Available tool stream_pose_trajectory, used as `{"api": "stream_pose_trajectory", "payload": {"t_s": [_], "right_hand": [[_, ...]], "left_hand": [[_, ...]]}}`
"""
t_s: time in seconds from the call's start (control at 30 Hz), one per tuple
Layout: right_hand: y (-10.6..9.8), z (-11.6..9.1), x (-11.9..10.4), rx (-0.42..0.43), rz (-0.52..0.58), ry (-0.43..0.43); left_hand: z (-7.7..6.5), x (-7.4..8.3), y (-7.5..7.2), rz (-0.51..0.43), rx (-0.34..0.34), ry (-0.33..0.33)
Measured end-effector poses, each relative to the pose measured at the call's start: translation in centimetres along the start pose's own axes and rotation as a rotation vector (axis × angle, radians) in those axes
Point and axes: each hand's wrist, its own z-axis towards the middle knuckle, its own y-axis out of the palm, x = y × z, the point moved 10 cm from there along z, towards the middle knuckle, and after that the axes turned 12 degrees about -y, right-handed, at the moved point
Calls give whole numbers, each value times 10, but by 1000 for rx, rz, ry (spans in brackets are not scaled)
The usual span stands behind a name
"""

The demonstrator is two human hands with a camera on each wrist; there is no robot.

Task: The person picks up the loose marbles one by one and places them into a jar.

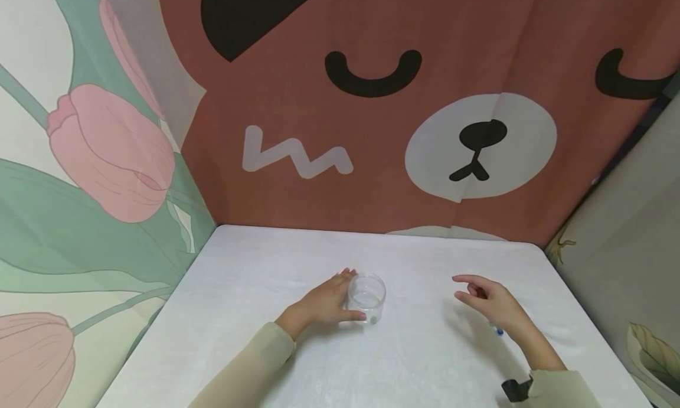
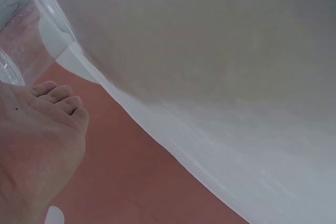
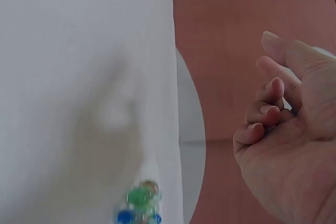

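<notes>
A clear, round plastic jar (image 1: 366,296) stands upright on the white table. My left hand (image 1: 330,299) holds it from the left, thumb along its near side and fingers toward its far side. Low in the jar shows a greenish glass marble (image 1: 373,320); the left wrist view catches the jar (image 2: 31,40) only in part, at the upper left. My right hand (image 1: 491,302) hovers over the right part of the table, index finger and thumb apart, other fingers loosely curled, nothing held. Below it lie several green and blue glass marbles (image 3: 139,198), mostly covered by the hand in the head view.
White cloth covers the table (image 1: 255,260). A brown curtain (image 1: 297,201) with a bear face hangs behind its far edge. Flower-patterned cloth (image 1: 111,154) borders the left, and a pale cloth (image 1: 627,237) the right. A black strap piece (image 1: 515,390) sits by the right sleeve.
</notes>
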Motion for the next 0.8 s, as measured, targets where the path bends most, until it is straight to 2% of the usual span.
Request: {"api": "stream_pose_trajectory", "payload": {"t_s": [0.27, 0.47, 0.67, 0.8], "right_hand": [[-19, -12, 11, -15, 13, 53], [-32, -22, 25, -15, -14, 57], [-47, -32, 39, 19, -28, 63], [-53, -37, 50, 28, -37, 98]], "left_hand": [[1, 0, 1, 5, 5, 14], [2, -1, 2, 6, 7, 18], [0, 0, 0, 3, -8, 8], [-1, 0, -1, 3, -13, -2]]}}
